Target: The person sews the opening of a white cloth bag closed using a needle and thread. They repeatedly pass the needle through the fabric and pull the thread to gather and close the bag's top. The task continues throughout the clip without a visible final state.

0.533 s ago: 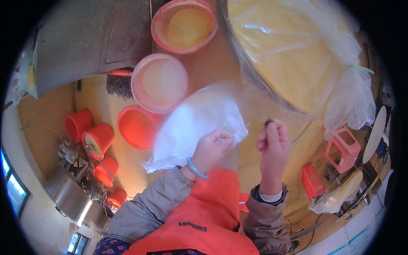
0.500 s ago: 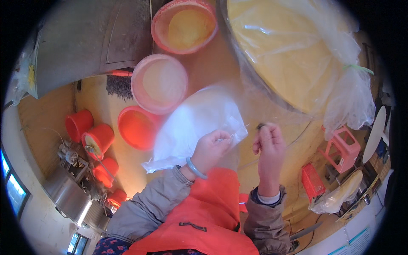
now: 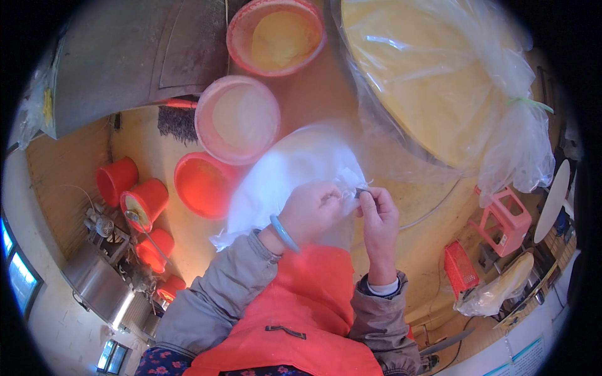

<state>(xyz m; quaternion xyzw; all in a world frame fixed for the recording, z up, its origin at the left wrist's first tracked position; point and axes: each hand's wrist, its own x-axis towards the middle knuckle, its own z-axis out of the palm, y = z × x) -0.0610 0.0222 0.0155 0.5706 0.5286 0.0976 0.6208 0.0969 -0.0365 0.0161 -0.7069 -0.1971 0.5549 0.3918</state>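
Note:
A white sack (image 3: 276, 172), filled out and standing, is in front of me. My left hand (image 3: 311, 210) is closed on the sack's near top corner, gathering its edge. Close beside it, my right hand (image 3: 379, 216) pinches a small dark object (image 3: 360, 192) between thumb and fingers, right against the sack's edge. The dark object is too small to name. Its far end touches or nearly touches the sack; I cannot tell which.
Pink-red tubs of pale powder (image 3: 246, 119) and yellow powder (image 3: 285, 39) stand beyond the sack, with a red basin (image 3: 204, 185) to its left. A large plastic-covered yellow round (image 3: 414, 75) fills the far right. A red stool (image 3: 505, 219) and red basket (image 3: 461, 266) stand right; several red buckets (image 3: 150, 200) stand left.
My right hand has moved left, bringing the small dark object up to the sack's edge beside my left hand. My left hand keeps its hold on the sack.

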